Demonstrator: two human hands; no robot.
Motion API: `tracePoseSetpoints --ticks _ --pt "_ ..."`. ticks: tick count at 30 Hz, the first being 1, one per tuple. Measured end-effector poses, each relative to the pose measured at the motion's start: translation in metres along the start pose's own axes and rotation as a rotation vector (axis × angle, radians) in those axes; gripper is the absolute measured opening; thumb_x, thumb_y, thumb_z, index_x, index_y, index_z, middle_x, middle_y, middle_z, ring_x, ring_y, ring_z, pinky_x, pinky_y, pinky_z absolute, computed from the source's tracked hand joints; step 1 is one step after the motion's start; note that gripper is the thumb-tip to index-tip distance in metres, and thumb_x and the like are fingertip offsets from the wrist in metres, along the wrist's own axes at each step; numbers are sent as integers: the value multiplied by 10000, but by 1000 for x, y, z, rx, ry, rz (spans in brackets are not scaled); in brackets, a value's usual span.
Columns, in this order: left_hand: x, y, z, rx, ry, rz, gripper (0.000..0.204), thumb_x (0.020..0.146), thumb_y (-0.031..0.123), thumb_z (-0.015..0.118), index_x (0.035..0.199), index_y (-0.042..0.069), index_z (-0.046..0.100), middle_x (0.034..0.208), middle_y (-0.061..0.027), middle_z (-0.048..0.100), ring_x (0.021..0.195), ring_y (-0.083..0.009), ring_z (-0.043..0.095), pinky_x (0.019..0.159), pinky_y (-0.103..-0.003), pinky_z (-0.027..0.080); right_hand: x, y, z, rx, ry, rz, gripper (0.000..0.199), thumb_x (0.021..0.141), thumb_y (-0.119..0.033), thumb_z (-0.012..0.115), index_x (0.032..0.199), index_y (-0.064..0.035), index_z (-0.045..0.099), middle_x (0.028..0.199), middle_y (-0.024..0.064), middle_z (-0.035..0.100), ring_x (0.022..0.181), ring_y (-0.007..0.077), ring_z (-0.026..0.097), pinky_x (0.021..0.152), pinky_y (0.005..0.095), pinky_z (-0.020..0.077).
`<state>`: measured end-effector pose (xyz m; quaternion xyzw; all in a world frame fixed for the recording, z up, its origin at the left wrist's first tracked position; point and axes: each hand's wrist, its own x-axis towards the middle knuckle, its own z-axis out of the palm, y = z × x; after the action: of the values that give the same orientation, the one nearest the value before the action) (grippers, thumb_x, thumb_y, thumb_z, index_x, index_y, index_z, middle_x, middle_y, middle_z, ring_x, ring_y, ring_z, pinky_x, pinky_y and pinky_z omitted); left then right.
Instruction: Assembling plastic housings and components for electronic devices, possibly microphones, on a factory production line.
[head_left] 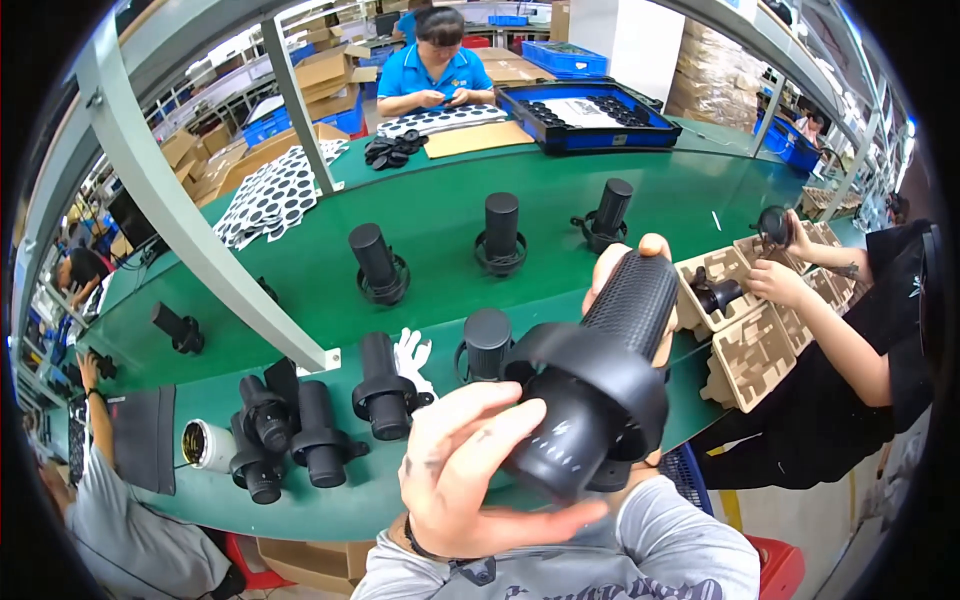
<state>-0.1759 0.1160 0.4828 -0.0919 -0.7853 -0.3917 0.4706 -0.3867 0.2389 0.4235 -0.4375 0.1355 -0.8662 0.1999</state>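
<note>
Black cylindrical unit (590, 390): held in the air over the near edge of the tabletop (385, 500), in front of the wearer's torso. Right hand (606, 268) grips it from behind, fingers wrapping the mesh barrel (635, 290); this grip probably carries the weight. Left hand (465, 470) curves about the lower end, thumb and fingers spread on either side; cannot tell whether this grip is closing or merely steadying.

Orientation: long axis slants from lower left to upper right. Mesh end points up and away from the wearer; smooth end with white markings points down and back, presumably so the markings face the eyes. Black ring (648, 400) encircles the middle.

Similar units (320, 435) stand upright near the left hand, white glove (411, 362) beside; upright placement likely keeps them easy to lift.
</note>
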Motion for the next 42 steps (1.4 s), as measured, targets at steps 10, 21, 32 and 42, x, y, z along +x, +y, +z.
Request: tracePoseSetpoints --ticks 10,21,32,42 --pt "2 -17 4 90 -8 -8 569 509 212 907 987 47 648 1055 -110 529 771 -223 625 599 -302 560 6 26 -32 -169 221 218 1103 414 -282 950 1310 59 405 1013 280 598 890 295 629 773 378 525" --pt "27 -41 6 305 -254 331 422 653 133 761 1041 75 606 1001 -180 583 884 -316 599 739 -389 509 26 4 -4 -183 106 326 842 626 -396 780 1281 35 473 991 116 637 854 175 649 762 285 536" --pt "27 -57 28 -12 22 129 231 847 126 613 997 -49 601 1008 -211 621 885 -314 608 744 -403 501 21 -12 -14 -524 -218 67 590 605 -204 881 1117 -114 603 1008 47 646 870 181 639 733 299 531" --pt "14 -62 23 -140 303 -250 654 567 196 847 1126 44 543 1097 -176 544 921 -289 583 792 -321 502 18 -36 -20 -433 -93 187 825 566 -105 851 1306 -45 490 1181 120 590 1017 188 601 882 334 487"
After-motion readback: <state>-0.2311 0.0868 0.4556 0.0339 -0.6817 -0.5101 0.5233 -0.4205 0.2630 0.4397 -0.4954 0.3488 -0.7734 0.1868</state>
